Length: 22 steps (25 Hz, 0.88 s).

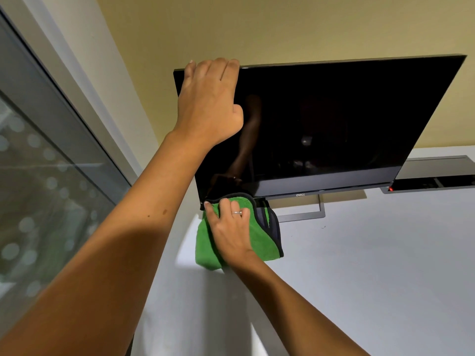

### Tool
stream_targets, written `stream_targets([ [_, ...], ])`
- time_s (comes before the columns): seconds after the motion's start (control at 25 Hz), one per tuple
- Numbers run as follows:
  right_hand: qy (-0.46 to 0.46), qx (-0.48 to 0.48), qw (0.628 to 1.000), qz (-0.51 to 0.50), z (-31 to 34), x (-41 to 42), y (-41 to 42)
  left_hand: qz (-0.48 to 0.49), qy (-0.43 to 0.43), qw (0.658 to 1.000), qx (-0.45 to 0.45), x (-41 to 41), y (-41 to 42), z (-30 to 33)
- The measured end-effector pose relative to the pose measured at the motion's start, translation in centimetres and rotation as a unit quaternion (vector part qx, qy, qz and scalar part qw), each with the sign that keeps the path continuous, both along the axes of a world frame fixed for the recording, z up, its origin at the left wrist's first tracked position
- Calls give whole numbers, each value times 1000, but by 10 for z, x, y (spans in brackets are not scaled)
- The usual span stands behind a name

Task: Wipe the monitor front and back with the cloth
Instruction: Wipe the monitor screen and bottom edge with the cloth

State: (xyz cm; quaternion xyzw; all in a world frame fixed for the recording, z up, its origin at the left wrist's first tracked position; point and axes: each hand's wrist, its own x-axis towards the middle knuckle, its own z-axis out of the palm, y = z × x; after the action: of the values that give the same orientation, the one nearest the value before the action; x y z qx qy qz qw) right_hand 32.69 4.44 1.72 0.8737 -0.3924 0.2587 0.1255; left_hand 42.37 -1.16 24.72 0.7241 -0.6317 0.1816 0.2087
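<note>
left hand (209, 104) grips monitor (334, 124) top-left corner, fingers over edge | right hand (230, 227) presses cloth (259, 242) on monitor's bottom-left corner, fingers seemingly flat | tabletop (359, 265) beneath monitor

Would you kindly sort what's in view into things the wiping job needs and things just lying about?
Job: monitor; cloth; left hand steadying the top edge; right hand pressing the cloth.
Lying about: device behind the monitor; window.
</note>
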Motion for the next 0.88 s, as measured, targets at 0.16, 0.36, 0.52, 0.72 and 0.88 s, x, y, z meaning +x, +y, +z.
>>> stream_targets([
  [0.16, 12, 1, 999, -43, 0, -18, -6, 0, 2, 1000, -2, -1, 2, -1],
  [0.36, 23, -13, 993, -112, 4, -65, -28, 0, 6, 1000, 2, -4, 3, 1],
  [0.52, 40, -5, 984, -171, 11, -106, -49, 2, 5, 1000, -2, -7, 4, 2],
  [0.72, 28, 16, 975, -220, 15, -151, -76, 8, 9, 1000, 2, -12, 3, 4],
  [0.88, -9, 37, 982, -184, 15, -161, -82, 21, 20, 999, 17, -18, 1, 9],
])
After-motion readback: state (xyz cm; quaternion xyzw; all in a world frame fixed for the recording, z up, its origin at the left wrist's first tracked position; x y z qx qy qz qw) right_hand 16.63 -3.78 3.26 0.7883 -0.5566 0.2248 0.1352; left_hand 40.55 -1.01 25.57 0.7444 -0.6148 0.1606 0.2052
